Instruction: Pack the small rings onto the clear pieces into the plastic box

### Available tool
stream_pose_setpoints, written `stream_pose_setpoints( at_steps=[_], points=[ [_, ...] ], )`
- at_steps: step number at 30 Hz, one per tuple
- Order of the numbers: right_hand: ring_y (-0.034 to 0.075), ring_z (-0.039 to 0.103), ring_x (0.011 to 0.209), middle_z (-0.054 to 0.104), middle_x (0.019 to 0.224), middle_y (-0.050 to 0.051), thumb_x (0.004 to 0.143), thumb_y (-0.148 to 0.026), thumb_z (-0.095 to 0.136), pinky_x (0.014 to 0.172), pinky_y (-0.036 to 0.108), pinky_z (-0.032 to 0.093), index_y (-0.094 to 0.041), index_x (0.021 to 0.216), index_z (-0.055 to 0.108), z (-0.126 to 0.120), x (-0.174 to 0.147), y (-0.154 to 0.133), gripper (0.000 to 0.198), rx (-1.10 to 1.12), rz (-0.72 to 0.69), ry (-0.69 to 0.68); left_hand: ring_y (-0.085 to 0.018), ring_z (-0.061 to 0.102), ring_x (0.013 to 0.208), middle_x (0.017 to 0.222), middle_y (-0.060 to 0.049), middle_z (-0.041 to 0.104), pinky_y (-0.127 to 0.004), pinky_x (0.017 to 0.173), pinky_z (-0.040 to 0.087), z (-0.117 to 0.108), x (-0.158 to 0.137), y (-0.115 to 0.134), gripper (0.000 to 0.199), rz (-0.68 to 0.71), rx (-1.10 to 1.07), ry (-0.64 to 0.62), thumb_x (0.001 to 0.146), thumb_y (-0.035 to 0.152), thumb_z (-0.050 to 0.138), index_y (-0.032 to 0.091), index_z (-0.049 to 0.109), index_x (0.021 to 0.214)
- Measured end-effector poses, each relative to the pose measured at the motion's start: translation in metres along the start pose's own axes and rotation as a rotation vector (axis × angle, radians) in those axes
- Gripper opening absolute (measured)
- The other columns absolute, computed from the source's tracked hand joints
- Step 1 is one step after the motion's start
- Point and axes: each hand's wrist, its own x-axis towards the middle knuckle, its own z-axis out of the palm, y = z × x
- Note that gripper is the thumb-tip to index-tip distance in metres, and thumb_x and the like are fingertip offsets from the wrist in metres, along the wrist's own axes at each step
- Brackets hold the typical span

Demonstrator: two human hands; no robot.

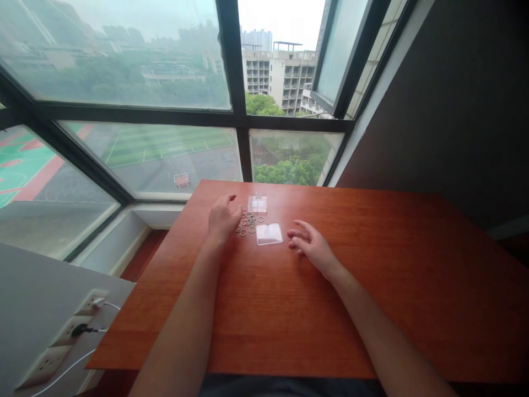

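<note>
A loose pile of several small metal rings lies on the reddish-brown table. My left hand is just left of the pile, thumb and forefinger apart, with nothing visible in it. Behind the rings stands a small clear plastic box; its contents, if any, are too small to make out. A flat clear plastic piece, like a box lid, rests in front and to the right of the rings. To the right of that piece my right hand hovers with loosely spread fingers, apart from it and holding nothing visible.
Dark-framed windows rise beyond the table's far edge. At the lower left, wall sockets hold plugs with cables running beside the table. A dark grey wall stands on the right.
</note>
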Motion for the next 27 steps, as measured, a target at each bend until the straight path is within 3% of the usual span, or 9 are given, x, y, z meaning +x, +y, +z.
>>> stream_pose_setpoints(
  at_steps=[4,7,10,12,16,20,27],
  points=[
    [0.016,0.068,0.075,0.068,0.111,0.011,0.075,-0.036,0.058,0.054,0.024,0.050,-0.018,0.118,0.056,0.001,0.002,0.006,0.046,-0.122,-0.079,-0.002,-0.028,0.061,0.111,0.118,-0.014,0.066,-0.039,0.096,0.049,0.000,-0.001,0.006,0.037,0.042,-0.015,0.014,0.082,0.026,0.056,0.013,0.062,0.116],
    [0.016,0.067,0.076,0.072,0.092,0.006,0.082,-0.032,0.052,0.066,0.026,0.050,-0.019,0.102,0.064,-0.005,0.001,0.005,0.027,-0.445,-0.171,0.066,-0.022,0.066,0.093,0.104,-0.010,0.070,-0.031,0.079,0.051,0.004,-0.007,0.021,0.025,0.104,-0.063,-0.025,0.083,0.025,0.055,0.015,0.065,0.104],
    [0.019,0.066,0.082,0.073,0.084,0.005,0.086,-0.031,0.049,0.072,0.028,0.045,-0.022,0.087,0.069,-0.011,-0.001,0.000,0.021,-0.867,-0.191,0.143,-0.016,0.063,0.074,0.082,-0.004,0.069,-0.026,0.068,0.046,0.015,-0.024,0.048,0.015,0.266,-0.088,-0.191,0.087,0.026,0.052,0.018,0.064,0.085],
    [0.020,0.065,0.081,0.073,0.084,0.005,0.087,-0.032,0.049,0.069,0.027,0.042,-0.024,0.087,0.069,-0.015,-0.001,-0.002,0.022,-0.999,-0.156,0.154,-0.014,0.060,0.070,0.081,-0.002,0.068,-0.025,0.065,0.043,0.026,-0.042,0.068,0.012,0.415,-0.105,-0.319,0.088,0.023,0.051,0.019,0.062,0.085],
    [0.019,0.065,0.081,0.073,0.085,0.003,0.084,-0.027,0.051,0.066,0.025,0.038,-0.025,0.091,0.069,-0.023,0.001,-0.004,0.019,-1.045,-0.100,0.100,-0.017,0.061,0.074,0.089,-0.004,0.068,-0.025,0.061,0.039,0.049,-0.077,0.099,0.015,0.629,-0.073,-0.569,0.087,0.016,0.046,0.019,0.057,0.097],
    [0.019,0.065,0.090,0.074,0.094,0.003,0.082,-0.021,0.051,0.072,0.024,0.039,-0.026,0.098,0.067,-0.029,0.002,-0.004,0.023,-1.021,-0.116,0.045,-0.020,0.063,0.078,0.094,-0.006,0.067,-0.027,0.059,0.037,0.059,-0.088,0.105,0.019,0.636,-0.024,-0.644,0.083,0.014,0.047,0.019,0.053,0.100],
    [0.020,0.065,0.092,0.074,0.096,0.004,0.083,-0.023,0.052,0.075,0.026,0.040,-0.027,0.102,0.065,-0.027,-0.002,-0.009,0.023,-1.088,-0.103,0.026,-0.019,0.061,0.073,0.087,-0.005,0.066,-0.025,0.061,0.038,0.058,-0.079,0.101,0.021,0.626,-0.094,-0.718,0.080,0.012,0.049,0.018,0.055,0.099]
  ],
)
